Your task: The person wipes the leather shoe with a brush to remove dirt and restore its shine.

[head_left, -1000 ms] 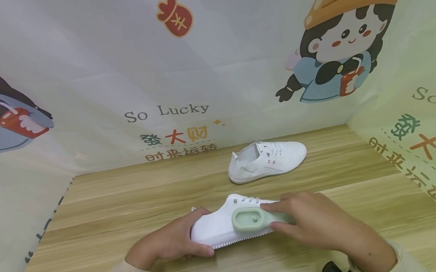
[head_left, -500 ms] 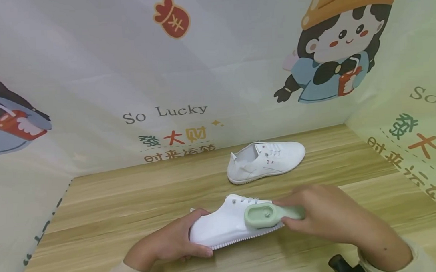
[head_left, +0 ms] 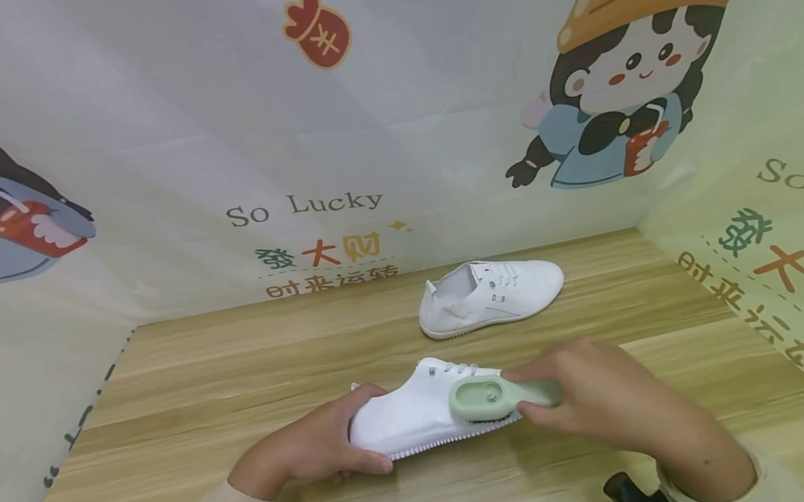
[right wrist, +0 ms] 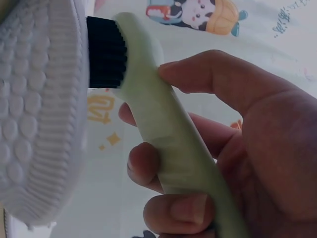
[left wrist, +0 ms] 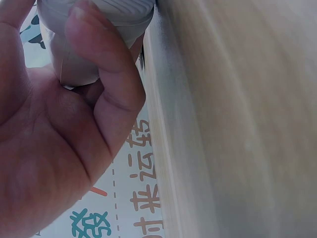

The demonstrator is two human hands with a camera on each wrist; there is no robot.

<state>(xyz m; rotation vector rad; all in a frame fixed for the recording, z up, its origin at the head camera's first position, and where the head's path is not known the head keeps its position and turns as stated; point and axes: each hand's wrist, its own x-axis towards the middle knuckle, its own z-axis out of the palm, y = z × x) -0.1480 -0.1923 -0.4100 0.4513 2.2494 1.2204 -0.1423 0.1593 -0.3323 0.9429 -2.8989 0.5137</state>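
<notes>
My left hand (head_left: 322, 436) grips the heel of a white lace-up shoe (head_left: 401, 419), which is tilted so its side faces up toward me. In the left wrist view the thumb curls over the sole's edge. My right hand (head_left: 589, 392) holds a pale green brush (head_left: 477, 400) by its handle, fingers wrapped round it. The right wrist view shows the brush's dark bristles (right wrist: 106, 52) against the shoe's side, beside the textured sole (right wrist: 37, 114). The brush head lies over the forward part of the shoe, and the toe is hidden behind the right hand.
A second white shoe (head_left: 493, 298) stands upright on the wood-grain surface (head_left: 246, 360), near the back wall. Printed cloth walls (head_left: 436, 95) enclose the back and sides. A black cylindrical object (head_left: 626, 489) shows beside the right sleeve at the bottom edge.
The brush and my right hand have shifted right along the shoe toward its toe, mostly in the first half second. My left hand and the far shoe stay in place.
</notes>
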